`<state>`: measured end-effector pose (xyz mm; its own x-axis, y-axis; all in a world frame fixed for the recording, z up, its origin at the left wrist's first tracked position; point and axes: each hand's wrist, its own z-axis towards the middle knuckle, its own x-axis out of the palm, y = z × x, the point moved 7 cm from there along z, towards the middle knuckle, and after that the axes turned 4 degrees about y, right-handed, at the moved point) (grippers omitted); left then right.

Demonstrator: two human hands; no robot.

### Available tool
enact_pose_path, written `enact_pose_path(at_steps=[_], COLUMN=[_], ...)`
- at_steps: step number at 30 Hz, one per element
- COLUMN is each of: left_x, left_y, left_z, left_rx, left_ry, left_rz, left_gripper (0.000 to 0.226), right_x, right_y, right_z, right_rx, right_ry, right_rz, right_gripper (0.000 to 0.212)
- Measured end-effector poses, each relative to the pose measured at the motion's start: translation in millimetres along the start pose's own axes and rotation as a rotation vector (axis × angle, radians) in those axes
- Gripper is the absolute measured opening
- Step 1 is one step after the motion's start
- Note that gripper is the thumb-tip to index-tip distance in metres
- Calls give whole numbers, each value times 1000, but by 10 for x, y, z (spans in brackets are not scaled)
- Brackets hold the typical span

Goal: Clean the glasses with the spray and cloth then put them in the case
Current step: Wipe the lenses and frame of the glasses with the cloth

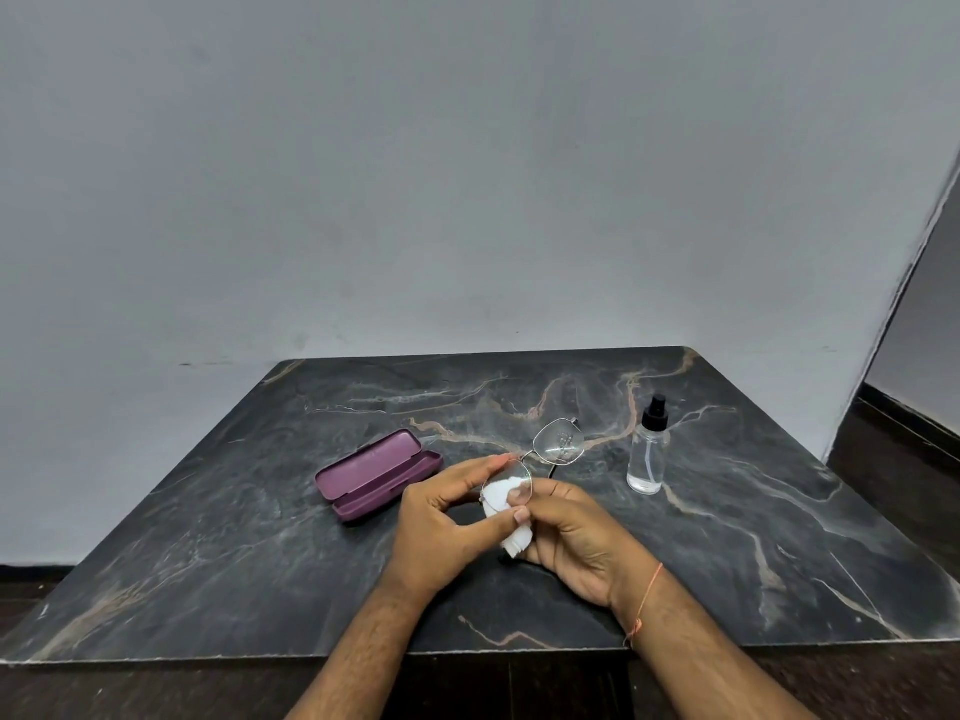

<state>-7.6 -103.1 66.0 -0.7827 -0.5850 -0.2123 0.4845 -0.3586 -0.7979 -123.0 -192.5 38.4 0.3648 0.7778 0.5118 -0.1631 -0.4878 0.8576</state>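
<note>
The left hand pinches the glasses by one lens above the table, the right hand grips the white cloth against that lens, and the open case lies just left.

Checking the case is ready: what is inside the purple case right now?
The purple case lies open on the table; its visible interior shows only purple lining. The left hand covers its near right corner, so that part is hidden.

Left of the hands lies a plum-purple case; between them, a white cloth behind thin silver-rimmed glasses. To their right, a clear spray bottle carries a black cap. Beneath, the table is dark grey marble with tan veins.
</note>
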Motion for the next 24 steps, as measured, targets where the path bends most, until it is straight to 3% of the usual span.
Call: enact_pose_path(at_steps=[5,12,17,24], left_x=[-15,44,38,5], left_y=[16,-22,-23,-39], left_z=[-3,-1,0,-7], left_rx=[-4,-2,20,46], left_ry=[-5,45,34,3], left_rz=[-6,-51,-47,-11], left_gripper=[58,56,57,58], right_x=[2,-25,7,8], right_y=[-6,-9,-2,-10], right_z=[3,40,20,12], right_rx=[15,10,34,58], right_ry=[44,38,60,102], right_rz=[5,103,84,72], right_gripper=[18,51,25,31])
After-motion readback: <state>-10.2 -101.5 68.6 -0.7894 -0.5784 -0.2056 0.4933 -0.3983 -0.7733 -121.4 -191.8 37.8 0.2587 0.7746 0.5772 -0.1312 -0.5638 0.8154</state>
